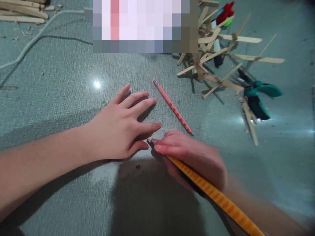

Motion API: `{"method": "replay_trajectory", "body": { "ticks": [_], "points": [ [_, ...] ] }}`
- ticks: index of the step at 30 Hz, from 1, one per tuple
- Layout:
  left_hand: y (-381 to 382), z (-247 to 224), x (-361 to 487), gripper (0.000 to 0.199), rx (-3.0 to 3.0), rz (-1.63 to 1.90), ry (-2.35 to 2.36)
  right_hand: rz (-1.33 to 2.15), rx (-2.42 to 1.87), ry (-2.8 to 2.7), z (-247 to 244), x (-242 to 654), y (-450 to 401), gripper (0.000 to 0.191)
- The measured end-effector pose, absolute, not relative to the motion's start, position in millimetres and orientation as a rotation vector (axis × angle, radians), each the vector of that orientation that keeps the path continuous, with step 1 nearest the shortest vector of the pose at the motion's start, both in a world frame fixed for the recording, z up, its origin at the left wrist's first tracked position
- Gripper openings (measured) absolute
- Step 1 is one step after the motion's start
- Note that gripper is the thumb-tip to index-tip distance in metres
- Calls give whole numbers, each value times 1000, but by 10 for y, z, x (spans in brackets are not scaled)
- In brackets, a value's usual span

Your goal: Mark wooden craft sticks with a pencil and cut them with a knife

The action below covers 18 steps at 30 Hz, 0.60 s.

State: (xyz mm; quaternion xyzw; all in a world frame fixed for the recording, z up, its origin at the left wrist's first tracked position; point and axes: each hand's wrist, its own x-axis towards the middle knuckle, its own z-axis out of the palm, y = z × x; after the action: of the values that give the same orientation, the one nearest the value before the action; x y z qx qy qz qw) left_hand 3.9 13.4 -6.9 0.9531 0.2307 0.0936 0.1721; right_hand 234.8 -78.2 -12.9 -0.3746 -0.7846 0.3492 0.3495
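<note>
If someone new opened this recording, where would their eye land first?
Probably on the long orange tool in the right hand, slanting from the bottom edge toward the splayed left hand. Next comes the pink pencil, lying just beyond the hands. At upper right, a tangle of wooden sticks also stands out.

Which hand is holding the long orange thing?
The right hand: it's wrapped around the long orange tool, while the left hand has its fingers spread.

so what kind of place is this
Likely a craft worktable: wooden sticks, a pink pencil and the orange tool in the right hand suggest it, though the room itself isn't visible.
</note>
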Motion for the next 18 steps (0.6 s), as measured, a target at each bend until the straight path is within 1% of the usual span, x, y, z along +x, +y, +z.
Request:
{"method": "replay_trajectory", "body": {
  "ticks": [6,10,14,18],
  "points": [
    [138,-51,42,40,2655,241,663,917,-973,-2006,-143,2347,-799,48],
    [138,-46,41,41,2641,226,670,868,-963,-2002,-134,2351,-810,40],
    [136,-54,35,42,2642,226,673,873,-962,-2008,-131,2356,-799,36],
    [134,-70,37,43,2649,223,680,885,-942,-1994,-154,2371,-791,41]
  ]
}}
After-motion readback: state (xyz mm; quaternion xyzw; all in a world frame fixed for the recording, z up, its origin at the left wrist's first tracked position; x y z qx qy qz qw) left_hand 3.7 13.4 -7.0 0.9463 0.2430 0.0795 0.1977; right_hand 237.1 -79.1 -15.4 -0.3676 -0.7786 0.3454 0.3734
